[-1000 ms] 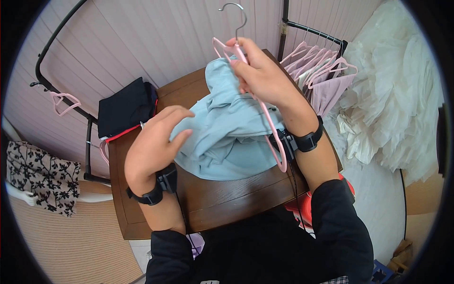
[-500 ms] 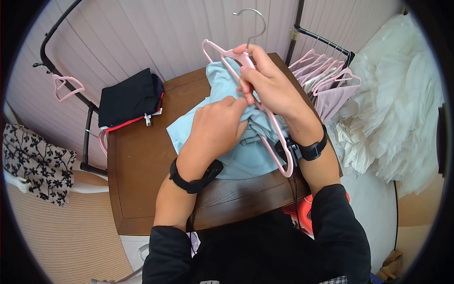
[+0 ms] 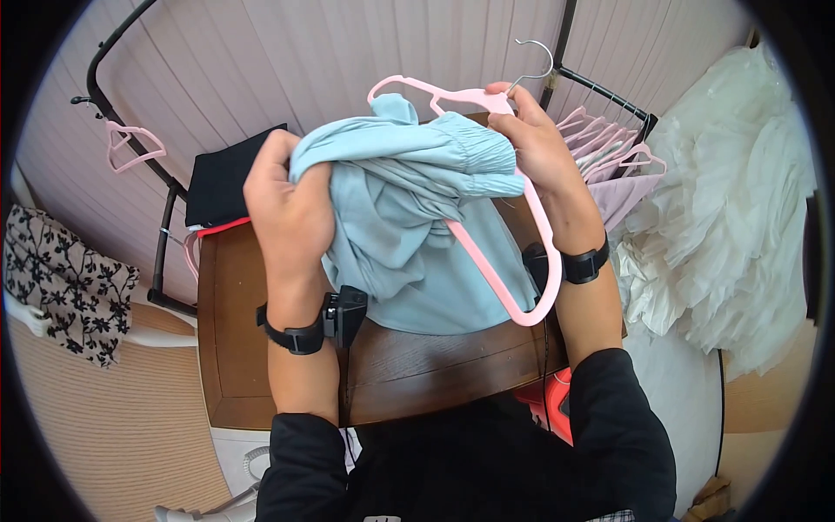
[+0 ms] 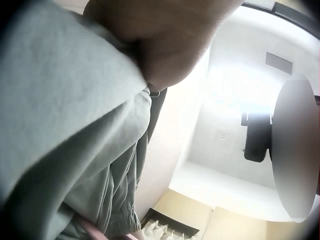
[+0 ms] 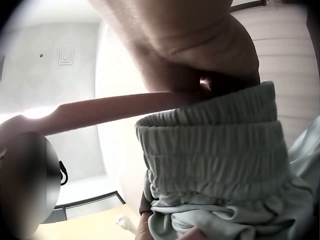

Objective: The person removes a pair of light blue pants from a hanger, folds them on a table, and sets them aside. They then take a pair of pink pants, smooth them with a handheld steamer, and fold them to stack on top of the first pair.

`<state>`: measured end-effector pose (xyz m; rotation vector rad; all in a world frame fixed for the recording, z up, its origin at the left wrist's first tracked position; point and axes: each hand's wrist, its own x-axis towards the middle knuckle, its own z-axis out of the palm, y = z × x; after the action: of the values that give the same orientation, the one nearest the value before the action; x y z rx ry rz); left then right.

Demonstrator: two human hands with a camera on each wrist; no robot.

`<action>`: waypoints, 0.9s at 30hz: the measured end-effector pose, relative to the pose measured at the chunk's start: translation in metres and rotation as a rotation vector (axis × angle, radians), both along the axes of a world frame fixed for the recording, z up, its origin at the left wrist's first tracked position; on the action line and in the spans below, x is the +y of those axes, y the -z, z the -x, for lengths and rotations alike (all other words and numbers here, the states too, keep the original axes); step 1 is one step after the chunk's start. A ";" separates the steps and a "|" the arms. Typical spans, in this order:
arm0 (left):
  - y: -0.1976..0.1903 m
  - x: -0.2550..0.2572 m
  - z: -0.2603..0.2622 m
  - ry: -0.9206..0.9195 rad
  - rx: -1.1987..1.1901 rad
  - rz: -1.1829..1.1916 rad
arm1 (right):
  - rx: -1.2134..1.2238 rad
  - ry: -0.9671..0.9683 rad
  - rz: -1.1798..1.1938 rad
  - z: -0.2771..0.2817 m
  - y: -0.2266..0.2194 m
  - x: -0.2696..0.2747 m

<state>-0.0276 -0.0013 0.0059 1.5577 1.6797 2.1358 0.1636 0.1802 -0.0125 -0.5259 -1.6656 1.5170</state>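
My right hand [image 3: 544,148] grips a pink clothes hanger [image 3: 497,271] just below its metal hook, over the far right of the table. Bunched in my left hand [image 3: 291,204] is a light-blue garment [image 3: 391,226], lifted at its upper part, with the lower cloth spread on the tabletop. Its gathered elastic band [image 3: 496,157] faces right, close below my right hand, and overlaps the hanger's middle. In the right wrist view the band [image 5: 215,155] stands out as a ring beside the hanger's bar [image 5: 100,110]. Folds of the garment cover part of the hanger.
Folded dark clothes [image 3: 226,178] with a red piece beneath lie at the back left of the wooden table [image 3: 235,365]. Black racks stand behind on both sides; pink hangers with clothes [image 3: 617,165] hang right. White tulle [image 3: 713,209] is further right, a patterned skirt [image 3: 70,287] left.
My left hand came in to the garment by the hanger, then drew back left, lifting and bunching its cloth. The gathered band now shows. The right hand and hanger shifted to the right.
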 end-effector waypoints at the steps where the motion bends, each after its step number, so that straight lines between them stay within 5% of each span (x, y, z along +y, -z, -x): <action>1: -0.002 -0.002 -0.001 -0.019 -0.035 -0.037 | -0.031 0.026 0.004 0.000 -0.001 0.000; 11: -0.004 0.000 0.011 -0.105 -0.346 -0.131 | -0.001 -0.042 0.047 -0.012 -0.006 0.010; 16: -0.002 -0.006 0.057 -0.033 -0.541 -0.161 | -0.018 -0.072 0.009 -0.023 -0.013 0.009; 18: -0.011 -0.022 0.073 -0.084 -0.708 -0.223 | -0.123 0.228 -0.153 -0.031 -0.014 0.013; 24: 0.000 -0.033 0.063 -0.117 -0.168 0.183 | 0.107 0.194 -0.042 -0.046 -0.012 0.035; 27: 0.007 -0.025 0.049 0.242 0.180 0.519 | 0.230 0.110 -0.006 -0.041 -0.027 0.006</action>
<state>-0.0770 -0.0263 -0.0009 1.7045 1.7881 1.3380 0.2048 0.1866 0.0141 -0.4160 -1.4413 1.4342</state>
